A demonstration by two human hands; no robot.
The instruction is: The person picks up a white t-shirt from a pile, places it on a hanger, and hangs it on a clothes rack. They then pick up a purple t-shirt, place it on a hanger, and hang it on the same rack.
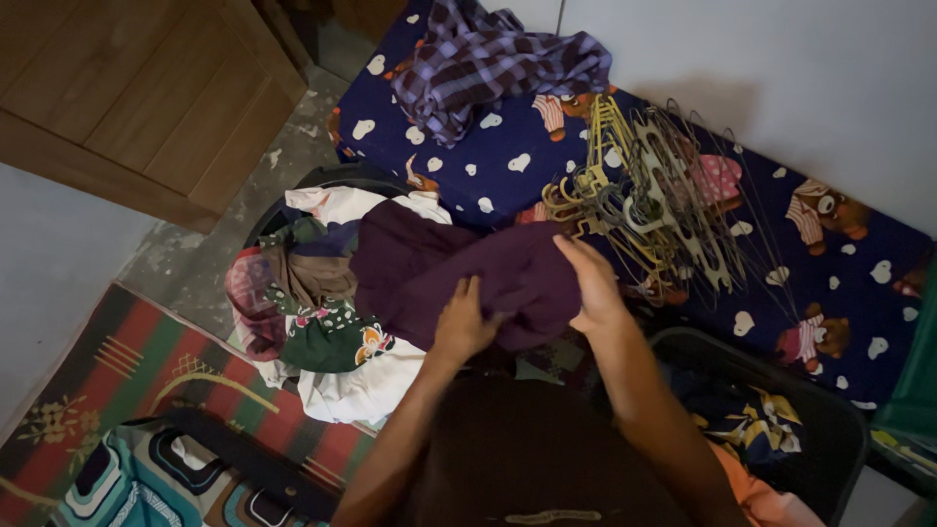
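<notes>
Pretty tight corner here, tbh. Far left there's a strip of bare concrete floor [195, 263] between the wooden cabinet [137, 88] and the striped rug [146, 371], and that's about all the free room. Next over, a dark laundry basket [337, 178] is heaped so full of mixed clothes [312, 322] that you only see a bit of its rim. The left hand [462, 322] is closed on the near edge of a dark purple garment [459, 263] held over that pile, and the right hand [593, 283] pinches its upper right edge. Just beside that hand a tangle of hangers [649, 195] lies on the blue bear-print mattress [859, 293], with a plaid shirt [488, 63] further back. Lower right, a second dark basket [830, 415] holds patterned cloth, partly cut off by the frame and too dim to make out.
</notes>
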